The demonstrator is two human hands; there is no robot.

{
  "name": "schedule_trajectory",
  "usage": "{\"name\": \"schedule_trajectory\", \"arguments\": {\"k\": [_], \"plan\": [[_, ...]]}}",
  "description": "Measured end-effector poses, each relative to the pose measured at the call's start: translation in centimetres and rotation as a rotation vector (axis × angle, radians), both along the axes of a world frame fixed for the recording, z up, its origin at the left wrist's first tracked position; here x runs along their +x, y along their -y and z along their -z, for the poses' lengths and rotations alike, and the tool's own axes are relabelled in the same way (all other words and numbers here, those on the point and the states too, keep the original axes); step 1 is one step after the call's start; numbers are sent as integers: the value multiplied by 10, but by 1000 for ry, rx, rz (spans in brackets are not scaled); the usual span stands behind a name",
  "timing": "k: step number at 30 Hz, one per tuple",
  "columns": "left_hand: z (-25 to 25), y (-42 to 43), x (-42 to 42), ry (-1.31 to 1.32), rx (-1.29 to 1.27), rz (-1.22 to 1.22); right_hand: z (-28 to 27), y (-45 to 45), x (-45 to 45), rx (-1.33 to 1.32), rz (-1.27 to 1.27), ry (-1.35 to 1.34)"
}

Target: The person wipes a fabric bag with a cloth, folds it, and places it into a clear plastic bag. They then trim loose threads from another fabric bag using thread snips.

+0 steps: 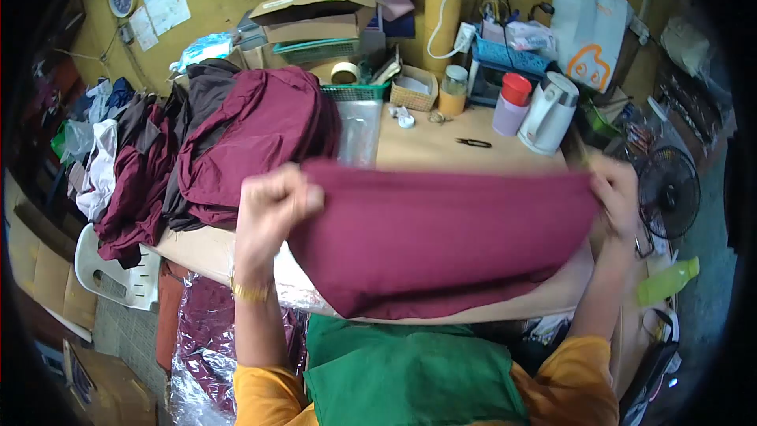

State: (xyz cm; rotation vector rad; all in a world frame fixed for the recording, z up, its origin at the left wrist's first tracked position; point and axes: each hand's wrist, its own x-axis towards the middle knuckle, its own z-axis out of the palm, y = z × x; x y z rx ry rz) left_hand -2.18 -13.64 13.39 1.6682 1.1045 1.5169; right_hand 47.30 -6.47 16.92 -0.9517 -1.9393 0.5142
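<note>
A maroon cloth [449, 237] is stretched sideways in the air above the near part of the table, slightly blurred by motion. My left hand [277, 199] is closed round its upper left corner, thumb on top. At the upper right corner my right hand [615, 189] grips the same cloth. The lower edge of the cloth hangs in a fold over the table's front edge. To the left, a pile of maroon garments [252, 126] lies on the table, with dark grey cloth beneath and beside it.
Black thread snips [474, 143] lie on the table [426, 142] behind the cloth. A white kettle [548, 114], a red and purple cup [512, 102] and a jar [454, 91] stand at the back right. A fan [669, 189] is at the right, a white plastic chair [118, 268] at the left.
</note>
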Motion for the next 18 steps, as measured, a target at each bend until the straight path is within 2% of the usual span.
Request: {"name": "schedule_trajectory", "arguments": {"k": [2, 4, 5, 6, 7, 8, 10, 12, 14, 16, 17, 18], "plan": [[-6, -40, 10, -90, 138, -291, -3, -29, -33, 36, 183, 38], [-26, -54, 11, -17, 267, -210, -9, -45, -52, 106, 101, -333], [-35, -53, 21, 202, 342, -195, -19, -33, -62, 152, 146, -387], [-53, -38, 24, 89, 388, -278, -34, -18, -71, 197, 190, -440], [-61, -26, 26, -4, 454, -347, -32, -18, -52, 383, 243, -245], [-61, -16, 27, -96, 519, -417, -28, -14, -41, 380, 253, -242], [-42, 2, 2, -492, 603, -270, -15, 5, -28, 517, 39, 0], [10, 19, 11, -370, 308, -260, 38, 13, -26, 394, 30, 45], [55, 33, 13, -706, 108, -189, 106, 24, -17, 219, 14, 252], [81, 41, 22, -915, -294, -26, 128, 39, -21, -249, -120, 485], [84, 38, 30, -915, -296, -20, 133, 38, -27, -255, -117, 486], [85, 37, 43, -836, -228, -84, 139, 37, -38, -321, -71, 241]]}}
